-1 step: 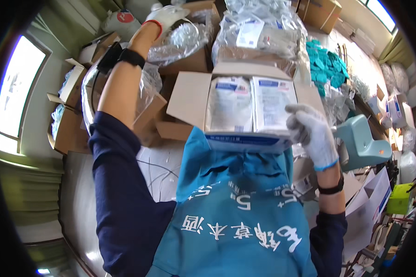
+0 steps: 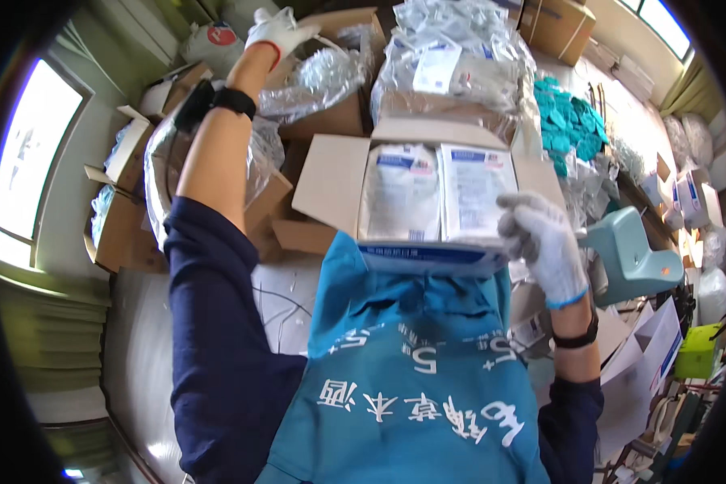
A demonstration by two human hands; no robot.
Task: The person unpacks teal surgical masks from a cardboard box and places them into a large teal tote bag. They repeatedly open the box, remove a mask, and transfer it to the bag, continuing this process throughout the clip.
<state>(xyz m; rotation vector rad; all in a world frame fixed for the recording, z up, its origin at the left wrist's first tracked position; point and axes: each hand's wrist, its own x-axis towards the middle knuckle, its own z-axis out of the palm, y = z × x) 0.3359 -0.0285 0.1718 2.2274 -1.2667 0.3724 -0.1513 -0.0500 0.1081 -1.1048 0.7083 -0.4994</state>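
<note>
While the blue apron (image 2: 427, 363) fills the lower middle of my view, bold white characters and numerals show plainly across it. Just beyond, the open carton (image 2: 327, 173) sits at the centre, a touch lower than a moment ago; its front edge carries a blue strip with white lettering. Inside, the left packet (image 2: 402, 202) and right packet (image 2: 469, 198) lie side by side, as they did, so I judge the contents undisturbed. Each has a blue band above grey print too small for me to read.

At the carton's right side, the gloved right hand (image 2: 544, 246) keeps its bent pose, fingers curled close together over the packet's edge; I cannot tell whether they grip. Farther off, at upper left, the gloved left hand (image 2: 281, 36) has shifted slightly left, its fingers spread apart with nothing visible in them. Behind it, a pale sack (image 2: 210, 50) bears a round red mark. Clear-wrapped packages (image 2: 460, 24) heap at upper centre, one with a white label.
</note>
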